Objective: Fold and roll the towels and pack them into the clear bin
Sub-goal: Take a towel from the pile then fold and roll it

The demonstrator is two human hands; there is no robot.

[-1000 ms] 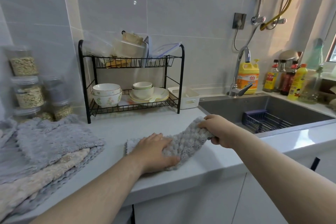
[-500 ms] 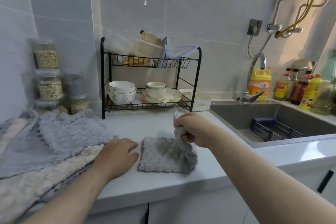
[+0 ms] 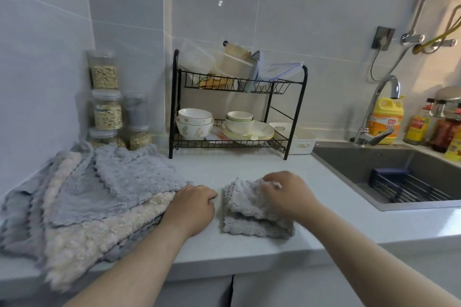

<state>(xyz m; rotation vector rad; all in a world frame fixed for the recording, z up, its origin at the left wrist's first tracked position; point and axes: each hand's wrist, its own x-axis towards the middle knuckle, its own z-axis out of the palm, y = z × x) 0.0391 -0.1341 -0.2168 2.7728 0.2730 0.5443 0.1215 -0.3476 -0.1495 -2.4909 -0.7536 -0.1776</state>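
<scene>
A small grey towel (image 3: 249,217) lies folded over itself on the white counter (image 3: 249,252), in front of me. My right hand (image 3: 287,194) rests on its upper layer with fingers curled into the cloth near the far edge. My left hand (image 3: 190,207) sits just left of the towel, fingers loosely curled on the counter, holding nothing. A heap of grey and cream towels (image 3: 87,197) lies spread at the left, touching my left wrist. A clear container (image 3: 197,63) with a loose lid sits on the top shelf of the black dish rack (image 3: 174,107).
The rack holds bowls (image 3: 194,124) and plates on its lower shelf. Stacked jars (image 3: 107,107) stand in the left corner. A white basket (image 3: 301,142) sits by the rack. The sink (image 3: 374,169) with a faucet, detergent bottle (image 3: 385,119) and sauce bottles lies at right.
My right hand brought the lifted end of the grey towel down and leftward, folding it over. My left hand slid off the towel to the counter beside it. The view shifted left.
</scene>
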